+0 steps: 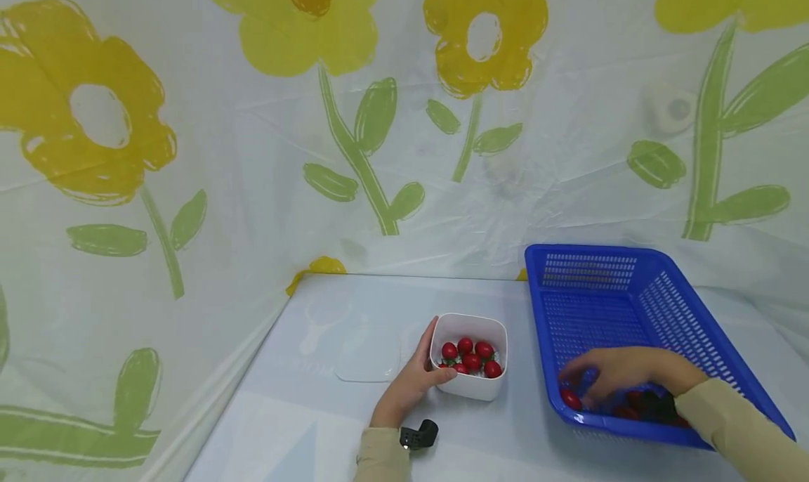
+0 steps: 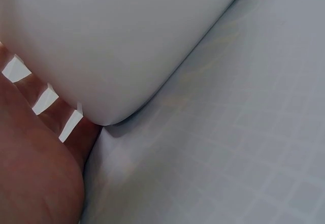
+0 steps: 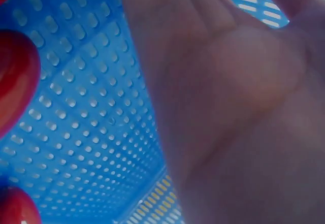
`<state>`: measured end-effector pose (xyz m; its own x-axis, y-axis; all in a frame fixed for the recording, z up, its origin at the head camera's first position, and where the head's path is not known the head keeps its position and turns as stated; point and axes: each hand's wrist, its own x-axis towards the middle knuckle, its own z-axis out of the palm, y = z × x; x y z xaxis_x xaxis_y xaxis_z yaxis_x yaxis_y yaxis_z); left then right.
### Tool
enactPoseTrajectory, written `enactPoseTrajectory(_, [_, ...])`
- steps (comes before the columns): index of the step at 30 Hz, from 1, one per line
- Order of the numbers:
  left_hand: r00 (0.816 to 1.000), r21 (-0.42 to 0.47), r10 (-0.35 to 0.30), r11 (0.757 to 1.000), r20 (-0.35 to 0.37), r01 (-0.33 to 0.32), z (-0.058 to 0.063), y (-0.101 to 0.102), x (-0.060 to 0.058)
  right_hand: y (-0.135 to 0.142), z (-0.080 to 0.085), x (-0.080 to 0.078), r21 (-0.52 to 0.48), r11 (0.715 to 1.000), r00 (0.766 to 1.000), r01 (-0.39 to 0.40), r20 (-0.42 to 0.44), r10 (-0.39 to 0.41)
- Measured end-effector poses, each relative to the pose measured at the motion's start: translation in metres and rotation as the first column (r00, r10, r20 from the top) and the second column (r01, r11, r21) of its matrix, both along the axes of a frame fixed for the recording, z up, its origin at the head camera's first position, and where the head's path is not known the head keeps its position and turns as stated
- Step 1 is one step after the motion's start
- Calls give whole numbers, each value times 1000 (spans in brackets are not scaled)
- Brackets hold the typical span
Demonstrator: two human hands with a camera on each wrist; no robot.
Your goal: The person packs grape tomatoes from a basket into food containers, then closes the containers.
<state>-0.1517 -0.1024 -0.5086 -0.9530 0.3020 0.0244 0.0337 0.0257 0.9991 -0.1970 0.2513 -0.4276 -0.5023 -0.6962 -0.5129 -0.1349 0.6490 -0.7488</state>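
My left hand (image 1: 412, 382) holds a white square container (image 1: 470, 387) by its left side, the thumb over the near rim and the other fingers along the outer wall. Inside sit several cherry tomatoes (image 1: 471, 362), red and shiny. In the left wrist view, the container's smooth wall (image 2: 122, 46) rises beside my palm. My right hand (image 1: 609, 373) reaches down into the blue basket (image 1: 588, 317), thumb and fingers apart around a red cherry tomato (image 1: 571, 398); whether they touch it, I cannot tell. More tomatoes (image 1: 626, 412) lie beneath that hand, partly hidden.
A clear flat lid (image 1: 366, 355) lies on the white table (image 1: 341, 412) left of the container. The basket's slotted walls stand up around my right hand. Behind the table hangs a white curtain (image 1: 265, 187) with yellow flowers.
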Motion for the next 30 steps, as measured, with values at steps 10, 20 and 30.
enactPoseTrajectory(10, [1000, 11, -3, 1000, -12, 3, 0, -1, 1, -8, -1, 3, 105, 993, 998, 49, 25, -52])
enactPoseTrajectory(20, [1000, 5, 4, 1000, -7, -4, -2, 0, 2, -7, -2, 2, 51, 998, 999, -38, 35, 37])
enactPoseTrajectory(30, [1000, -3, 0, 1000, -18, 0, 1, 1, 2, -8, -6, 2, 59, 998, 999, -36, 34, 34])
